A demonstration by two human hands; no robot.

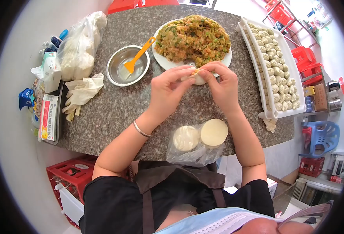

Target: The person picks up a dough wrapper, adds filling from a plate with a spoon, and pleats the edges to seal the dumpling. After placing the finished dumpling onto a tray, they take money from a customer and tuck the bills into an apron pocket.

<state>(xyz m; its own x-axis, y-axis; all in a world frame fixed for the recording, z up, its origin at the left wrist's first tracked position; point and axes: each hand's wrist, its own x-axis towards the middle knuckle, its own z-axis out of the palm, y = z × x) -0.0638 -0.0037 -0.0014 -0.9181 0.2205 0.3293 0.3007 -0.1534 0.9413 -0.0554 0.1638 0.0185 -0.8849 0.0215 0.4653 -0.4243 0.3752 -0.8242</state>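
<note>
My left hand (169, 88) and my right hand (221, 86) meet at the near edge of the filling plate, both pinching a small white dumpling (199, 79) between thumbs and fingers. A bit of filling shows at its top. Beyond them, a white plate (162, 61) carries a big mound of chopped filling (193, 37). Nearer my body, two stacks of round wrappers (214, 132) sit on a clear plastic bag (197, 156). To the left stands a metal bowl (113, 74) with an orange brush (130, 65) leaning in it.
On the right, a white tray (297, 89) holds rows of pleated dumplings (275, 70). At the left lie crumpled gloves (82, 93), a stuffed plastic bag (80, 54), a tissue pack (51, 74) and a white-and-red box (48, 117). A red crate (72, 169) stands below the table.
</note>
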